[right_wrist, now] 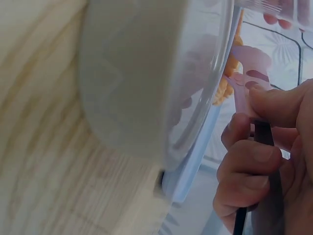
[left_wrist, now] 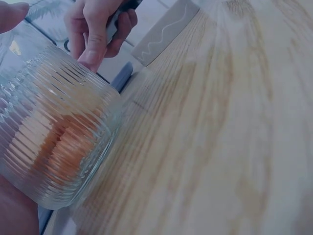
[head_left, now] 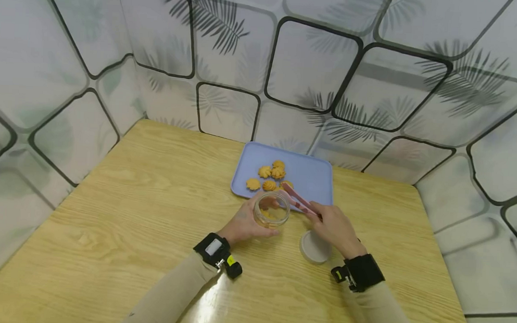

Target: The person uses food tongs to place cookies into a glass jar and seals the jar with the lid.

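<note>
My left hand holds a clear glass jar by its side, mouth up. Through the ribbed glass in the left wrist view, a few cookies show at the bottom. In my right hand is a pair of pink tongs with dark handles, thumb and fingers curled around them. The tongs reach over the front edge of a blue tray, close to the cookies there. Whether their tips grip a cookie I cannot tell. Several golden, ridged cookies lie on the tray's left half.
A round pale lid lies on the wooden table, just below the right hand. Patterned curtains enclose the table at the back and sides. Each wrist wears a black strap with a small camera.
</note>
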`<state>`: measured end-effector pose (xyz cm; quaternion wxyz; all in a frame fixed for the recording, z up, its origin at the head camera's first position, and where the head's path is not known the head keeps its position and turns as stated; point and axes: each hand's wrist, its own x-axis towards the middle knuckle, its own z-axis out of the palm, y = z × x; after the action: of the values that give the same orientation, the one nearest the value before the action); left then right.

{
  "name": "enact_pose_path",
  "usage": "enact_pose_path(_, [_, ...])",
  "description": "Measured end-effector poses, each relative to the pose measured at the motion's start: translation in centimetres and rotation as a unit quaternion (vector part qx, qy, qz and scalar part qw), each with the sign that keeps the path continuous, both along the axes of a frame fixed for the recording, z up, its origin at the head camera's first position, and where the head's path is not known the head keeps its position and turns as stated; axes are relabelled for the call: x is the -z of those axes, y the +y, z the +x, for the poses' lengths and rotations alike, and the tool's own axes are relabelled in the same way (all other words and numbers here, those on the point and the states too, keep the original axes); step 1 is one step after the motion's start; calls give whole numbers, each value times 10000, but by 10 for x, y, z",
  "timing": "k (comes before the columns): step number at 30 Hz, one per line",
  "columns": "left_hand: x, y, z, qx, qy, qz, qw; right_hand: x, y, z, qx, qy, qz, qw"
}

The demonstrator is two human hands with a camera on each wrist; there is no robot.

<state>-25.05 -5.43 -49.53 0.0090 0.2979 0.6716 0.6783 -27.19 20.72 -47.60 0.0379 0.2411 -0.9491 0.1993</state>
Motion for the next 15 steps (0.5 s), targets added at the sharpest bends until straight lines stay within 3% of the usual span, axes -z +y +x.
enact_pose_path(9, [5, 1, -2, 19, -74, 21, 10000, -7, 15, 9, 269, -376, -394, 9982])
enact_pose_path(15, [1, 1, 0, 65, -111, 58, 9999, -16, 19, 19, 316, -320, -882, 9951])
